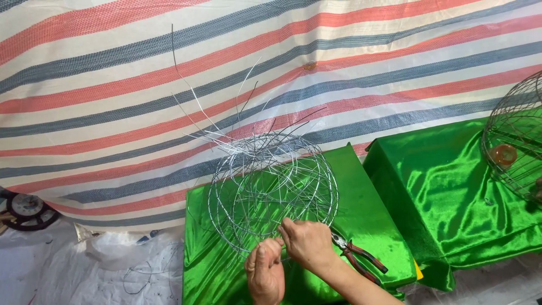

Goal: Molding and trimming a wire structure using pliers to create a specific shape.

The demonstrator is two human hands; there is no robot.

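Note:
A round cage of silver wire point(271, 186) stands on a box covered in shiny green cloth point(372, 226). Loose wire ends stick up from its top. My left hand point(265, 271) pinches the cage's lower wires at the near side, fingers closed on a strand. My right hand point(307, 243) is right beside it, fingers closed on the same bottom part of the wire cage. The two hands touch each other.
Red-handled pliers point(361, 257) lie on the green cloth just right of my right hand. A second green-covered box point(446, 186) carries another dark wire cage point(516, 141) with an orange cup inside. A striped tarp hangs behind. Loose wire lies on the white floor sheet point(84, 265).

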